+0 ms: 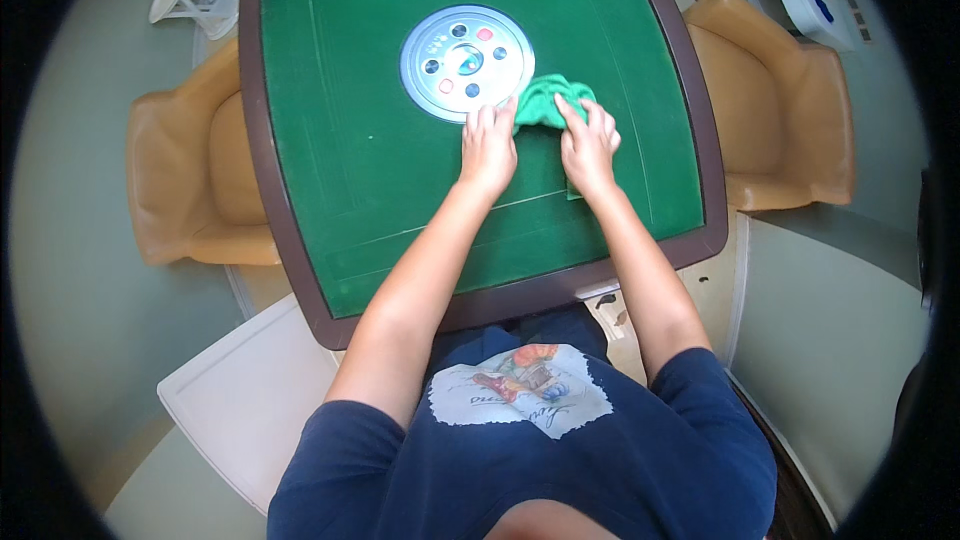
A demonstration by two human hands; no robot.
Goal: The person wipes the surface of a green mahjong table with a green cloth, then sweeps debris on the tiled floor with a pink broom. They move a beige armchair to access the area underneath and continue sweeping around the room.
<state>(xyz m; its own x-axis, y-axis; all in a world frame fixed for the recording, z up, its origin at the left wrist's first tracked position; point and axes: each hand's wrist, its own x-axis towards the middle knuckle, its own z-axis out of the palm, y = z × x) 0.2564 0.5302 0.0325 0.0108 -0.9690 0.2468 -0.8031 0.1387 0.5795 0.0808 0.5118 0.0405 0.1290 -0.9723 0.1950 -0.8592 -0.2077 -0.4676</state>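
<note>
A bright green cloth (553, 101) lies bunched on the green felt top of an automatic mahjong table (360, 187). My right hand (591, 144) grips the cloth's right side, with the index finger pressed down on it. My left hand (489, 148) rests at the lower rim of the round control disc (420, 94) in the table's centre. Its innermost fingertip meets the left edge of the cloth; whether it pinches the fabric is hard to see. The disc carries dark and red buttons around a clear domed middle.
A raised brown frame (266, 165) borders the felt. Tan armchairs stand at the left (169, 172) and right (795, 120). By my left side is a white tabletop (247, 390). A small green patch (574, 191) shows beside my right wrist.
</note>
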